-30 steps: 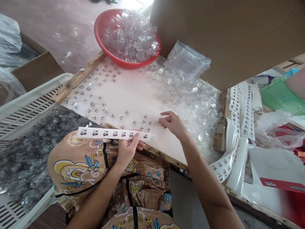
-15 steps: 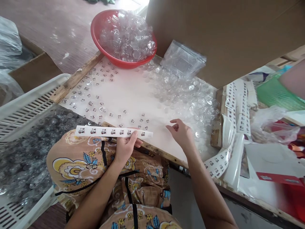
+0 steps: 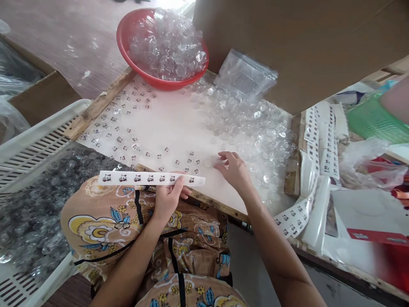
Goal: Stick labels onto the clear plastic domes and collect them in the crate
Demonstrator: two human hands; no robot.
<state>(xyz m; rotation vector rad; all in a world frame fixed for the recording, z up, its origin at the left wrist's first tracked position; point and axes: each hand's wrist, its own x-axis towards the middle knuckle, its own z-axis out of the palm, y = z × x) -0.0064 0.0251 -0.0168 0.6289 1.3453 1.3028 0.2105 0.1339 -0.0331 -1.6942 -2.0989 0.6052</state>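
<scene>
My left hand [image 3: 169, 198] pinches a white strip of panda stickers [image 3: 150, 178] between thumb and fingers, held level over my lap at the table's near edge. The strip carries one row of small black-and-white panda prints. My right hand [image 3: 234, 170] is low over the white tabletop [image 3: 169, 123], thumb and fingers apart and bent to the left. Just left of its fingertips lies a faint clear disc [image 3: 207, 163]. Several clear pieces bearing panda prints [image 3: 119, 139] are spread over the table's left side. Plain clear domed pieces [image 3: 249, 121] crowd its right side.
A red basin [image 3: 140, 70] heaped with clear pieces stands at the back. Behind the table rises a cardboard box [image 3: 287, 51], with a clear plastic bag [image 3: 244, 74] before it. A white crate [image 3: 41, 128] of pieces sits left. More sticker sheets [image 3: 294, 217] lie right.
My right hand has moved left and slightly away from me, to beside a clear disc on the table. My left hand and the sticker strip have barely moved.
</scene>
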